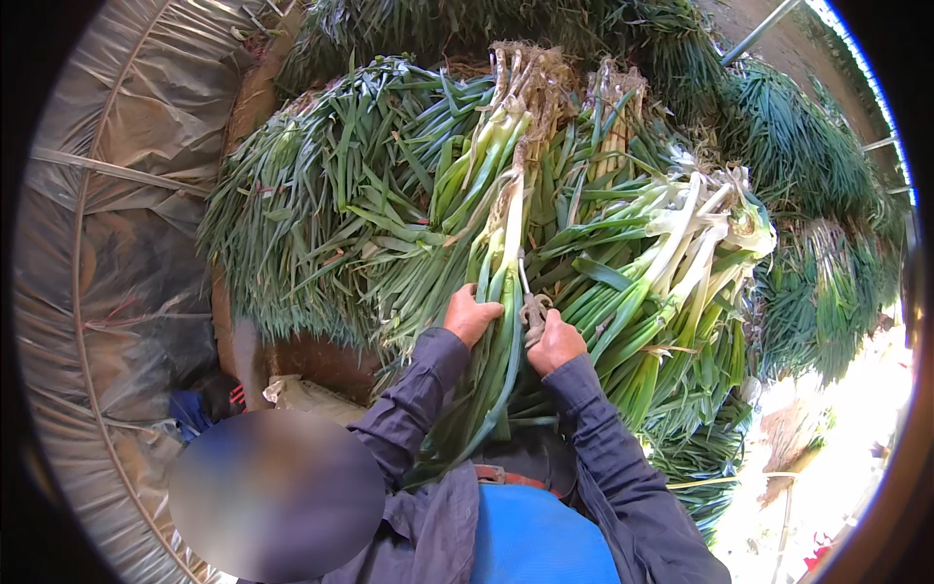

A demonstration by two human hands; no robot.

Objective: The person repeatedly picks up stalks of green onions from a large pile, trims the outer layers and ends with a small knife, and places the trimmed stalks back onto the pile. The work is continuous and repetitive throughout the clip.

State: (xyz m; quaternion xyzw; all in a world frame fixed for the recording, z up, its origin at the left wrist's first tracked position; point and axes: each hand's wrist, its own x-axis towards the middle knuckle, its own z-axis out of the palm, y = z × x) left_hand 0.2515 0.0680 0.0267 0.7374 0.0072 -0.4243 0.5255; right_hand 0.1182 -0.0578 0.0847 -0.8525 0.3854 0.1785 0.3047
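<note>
My left hand (473, 315) holds the green leaves of a long green onion (514, 219), whose pale stem and brown roots point away from me. Close beside it, my right hand (557, 342) grips the handle of a tool with a thin metal shaft (524, 276); the shaft's tip lies against the stem. Beyond the hands are untrimmed green onions (540, 80) with brown, matted roots. A pile of green onions with clean white stems (686, 233) lies to the right of my right hand.
Bundles of green onions (306, 190) lie to the left, with more heaped at the far side (452, 29) and at the right (795, 131). Wrinkled plastic sheeting (153, 255) with a curved pole lines the left. A blurred patch covers the lower left.
</note>
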